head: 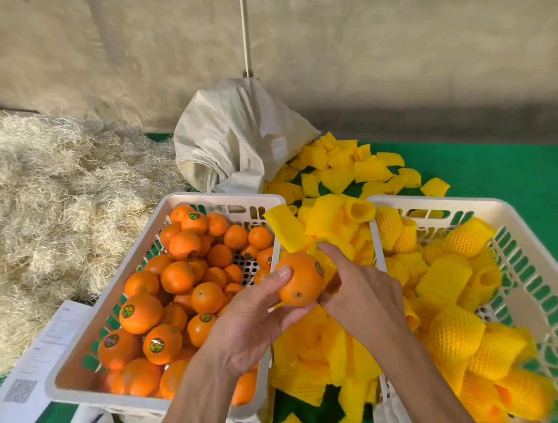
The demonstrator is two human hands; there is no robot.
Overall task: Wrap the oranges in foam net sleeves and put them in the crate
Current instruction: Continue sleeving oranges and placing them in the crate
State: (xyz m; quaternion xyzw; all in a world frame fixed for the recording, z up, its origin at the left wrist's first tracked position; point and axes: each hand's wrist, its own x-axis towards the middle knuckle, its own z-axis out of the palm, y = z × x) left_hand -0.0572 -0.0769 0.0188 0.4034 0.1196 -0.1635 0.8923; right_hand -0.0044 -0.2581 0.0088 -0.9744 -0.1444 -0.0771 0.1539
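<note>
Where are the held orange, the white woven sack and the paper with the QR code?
held orange point(300, 282), head view, middle of its peel.
white woven sack point(236, 137), head view, its crumpled side.
paper with the QR code point(31, 378), head view, lower sheet area.

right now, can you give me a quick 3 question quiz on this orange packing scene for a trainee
1. True or false: the orange held in the left hand is already fully covered by a foam net sleeve.
2. Which crate holds the wrapped oranges? A) the left crate B) the right crate
3. Fill in: the right hand pinches a yellow ____ beside the orange.

Key
1. False: its skin and sticker are bare.
2. B: the left crate holds bare oranges.
3. Foam net sleeve.
</note>
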